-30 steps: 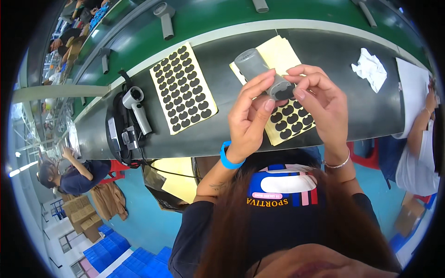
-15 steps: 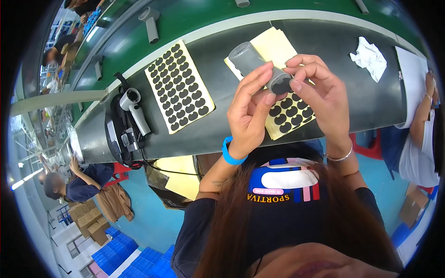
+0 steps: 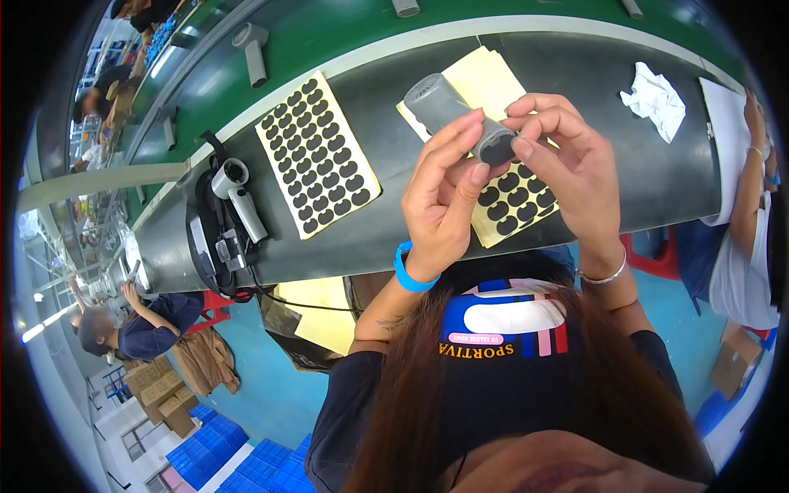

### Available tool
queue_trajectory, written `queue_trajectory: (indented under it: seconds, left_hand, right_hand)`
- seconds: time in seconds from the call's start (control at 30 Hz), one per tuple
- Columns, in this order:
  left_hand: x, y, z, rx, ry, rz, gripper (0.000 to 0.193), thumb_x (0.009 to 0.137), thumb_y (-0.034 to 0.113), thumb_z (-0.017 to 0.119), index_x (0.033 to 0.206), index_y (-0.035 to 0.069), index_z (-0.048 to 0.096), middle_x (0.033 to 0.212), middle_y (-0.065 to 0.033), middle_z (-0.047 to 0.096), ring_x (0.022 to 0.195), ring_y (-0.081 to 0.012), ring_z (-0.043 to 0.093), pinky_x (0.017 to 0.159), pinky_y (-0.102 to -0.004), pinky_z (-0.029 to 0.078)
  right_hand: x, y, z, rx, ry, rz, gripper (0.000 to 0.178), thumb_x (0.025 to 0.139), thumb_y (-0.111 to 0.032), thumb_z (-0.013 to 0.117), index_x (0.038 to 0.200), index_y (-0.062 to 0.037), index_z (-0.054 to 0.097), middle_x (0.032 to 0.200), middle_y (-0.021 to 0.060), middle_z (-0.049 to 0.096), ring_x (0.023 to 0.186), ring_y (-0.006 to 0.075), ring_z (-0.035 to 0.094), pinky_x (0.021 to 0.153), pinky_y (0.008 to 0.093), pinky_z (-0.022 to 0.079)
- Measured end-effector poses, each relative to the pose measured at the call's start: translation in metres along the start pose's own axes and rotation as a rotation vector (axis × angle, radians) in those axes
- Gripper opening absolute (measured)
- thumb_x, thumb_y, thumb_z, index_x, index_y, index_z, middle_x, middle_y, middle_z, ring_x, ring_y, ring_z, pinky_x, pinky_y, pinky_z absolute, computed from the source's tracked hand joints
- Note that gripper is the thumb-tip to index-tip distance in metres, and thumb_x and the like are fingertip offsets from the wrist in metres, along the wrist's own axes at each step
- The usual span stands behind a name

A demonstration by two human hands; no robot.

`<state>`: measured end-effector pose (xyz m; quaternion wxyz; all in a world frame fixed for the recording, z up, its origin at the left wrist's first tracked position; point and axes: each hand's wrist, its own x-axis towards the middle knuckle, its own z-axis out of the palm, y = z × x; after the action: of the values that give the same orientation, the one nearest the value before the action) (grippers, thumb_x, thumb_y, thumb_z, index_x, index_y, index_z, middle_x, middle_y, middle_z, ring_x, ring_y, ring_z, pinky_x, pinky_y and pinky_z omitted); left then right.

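Note:
My left hand (image 3: 444, 193) is closed around the handle of a grey hair dryer (image 3: 448, 103), whose vented round head points away from me. A black oval sticker (image 3: 496, 149) covers the handle's end, which faces me. At the sticker's right edge, the thumb and forefinger of my right hand (image 3: 567, 156) are pinched together, thumb against it. Beneath my hands lies a yellow backing sheet with rows of black oval stickers (image 3: 508, 205), partly covered by my fingers. To the left is a fuller sticker sheet (image 3: 319, 156).
A hair dryer (image 3: 241, 197) lies by a black bag (image 3: 205, 238) on the left of the dark table. Crumpled white paper (image 3: 655, 100) sits at the right. Beyond the table, a green conveyor (image 3: 329, 33) carries more dryers. Co-workers sit on both sides.
The black sticker now looks flatter on the handle's end, and my right thumb has shifted slightly along its edge. The dryers on the conveyor have moved a little to the left.

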<state>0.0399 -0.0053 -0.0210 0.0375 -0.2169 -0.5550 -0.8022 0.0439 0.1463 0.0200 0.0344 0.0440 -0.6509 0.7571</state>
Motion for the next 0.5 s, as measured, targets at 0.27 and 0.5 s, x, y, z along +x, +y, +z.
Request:
queue_trajectory:
  seconds: [0.27, 0.5]
  left_hand:
    - [0.0, 0.001, 0.0017, 0.03, 0.009, 0.007, 0.033, 0.093, -0.002, 0.05, 0.126, -0.005, 0.049, 0.136, -0.0202, 0.041, 0.107, -0.0221, 0.059, 0.09, -0.036, 0.054]
    - [-0.0002, 0.0055, 0.0047, 0.037, 0.029, -0.018, 0.033, 0.091, -0.007, 0.049, 0.124, -0.006, 0.049, 0.135, -0.0209, 0.042, 0.104, -0.0201, 0.06, 0.089, -0.0347, 0.055]
  right_hand:
    - [-0.0011, 0.0025, 0.0015, 0.015, 0.026, -0.014, 0.002, 0.085, 0.002, 0.06, 0.085, 0.0009, 0.059, 0.116, 0.0096, 0.051, 0.104, 0.0166, 0.055, 0.088, 0.0291, 0.046]
    - [-0.0023, 0.0016, 0.0043, -0.02, 0.052, -0.023, 0.004, 0.084, 0.004, 0.06, 0.084, 0.0007, 0.058, 0.113, 0.0091, 0.051, 0.103, 0.0155, 0.055, 0.088, 0.0297, 0.047]
